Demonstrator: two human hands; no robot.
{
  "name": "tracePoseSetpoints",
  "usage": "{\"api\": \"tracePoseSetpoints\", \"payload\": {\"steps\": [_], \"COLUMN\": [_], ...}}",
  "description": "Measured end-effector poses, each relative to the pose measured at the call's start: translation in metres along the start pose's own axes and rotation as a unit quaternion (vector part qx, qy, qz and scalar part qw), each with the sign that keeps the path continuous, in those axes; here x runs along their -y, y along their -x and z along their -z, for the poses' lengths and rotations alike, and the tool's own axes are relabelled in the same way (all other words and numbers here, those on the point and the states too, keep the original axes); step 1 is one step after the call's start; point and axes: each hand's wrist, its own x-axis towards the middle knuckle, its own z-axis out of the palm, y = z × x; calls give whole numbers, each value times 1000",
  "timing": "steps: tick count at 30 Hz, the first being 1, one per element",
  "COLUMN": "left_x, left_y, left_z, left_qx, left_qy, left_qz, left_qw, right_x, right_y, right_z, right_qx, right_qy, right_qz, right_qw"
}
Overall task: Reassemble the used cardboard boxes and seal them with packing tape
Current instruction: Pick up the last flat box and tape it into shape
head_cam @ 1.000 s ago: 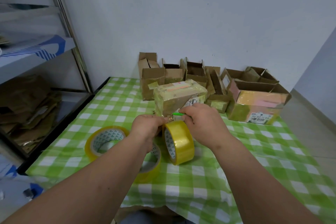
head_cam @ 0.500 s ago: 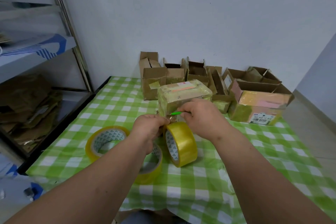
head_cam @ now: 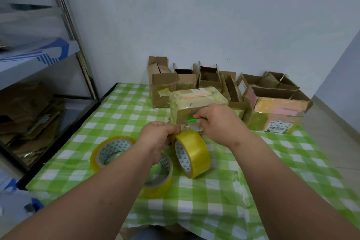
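- Left hand (head_cam: 157, 138): fingers curled, gripping the top edge of an upright roll of yellow packing tape (head_cam: 191, 154); fingertips sit at the roll's far-upper rim, thumb side hidden behind the knuckles.
- Upright roll stands on edge on the green-and-white checked tablecloth (head_cam: 214, 200), near centre, just in front of the box being worked on.
- Right hand (head_cam: 216, 121): fingers clenched round a small green-handled tool (head_cam: 191, 120); only the green tip shows, poking left out of the fist. Cannot tell what kind of tool.
- Green tip lies against the near face of a tape-wrapped brown cardboard box with a pink label strip (head_cam: 196, 101), just above the upright roll and between the two hands.
- That box sits mid-table, closed, glossy with tape; right hand overlaps its near-right corner.
- Two more yellow tape rolls lie flat: one (head_cam: 112, 152) left of the left hand, another (head_cam: 159, 179) near side, partly under the left forearm.
- Far edge by the wall: row of open brown cardboard boxes (head_cam: 208, 80), flaps up.
- Right, far: larger open cardboard box with orange-pink side and barcode label (head_cam: 276, 115).
- Far left: metal shelving rack (head_cam: 78, 54) with flattened cardboard stacked on a lower shelf (head_cam: 25, 115).
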Motion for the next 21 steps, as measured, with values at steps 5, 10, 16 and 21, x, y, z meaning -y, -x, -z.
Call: {"api": "tracePoseSetpoints", "payload": {"steps": [5,10,16,21], "left_x": [1,2,4,5], "left_y": [0,7,13,20], "left_z": [1,-2,-3,-4], "left_qx": [15,43,51,68], "left_qy": [16,-11,-20,-47], "left_qz": [-5,-34,-76,-110], "left_qw": [1000,998,996,991], "right_x": [-14,-27,-42,-24], "right_y": [13,28,45,48], "right_z": [-3,-24,-49,-45], "right_qx": [-10,21,78,-38], "right_qy": [-9,-105,-37,-141], "right_qz": [-40,-153,-245,-231], "right_qw": [999,982,966,962]}}
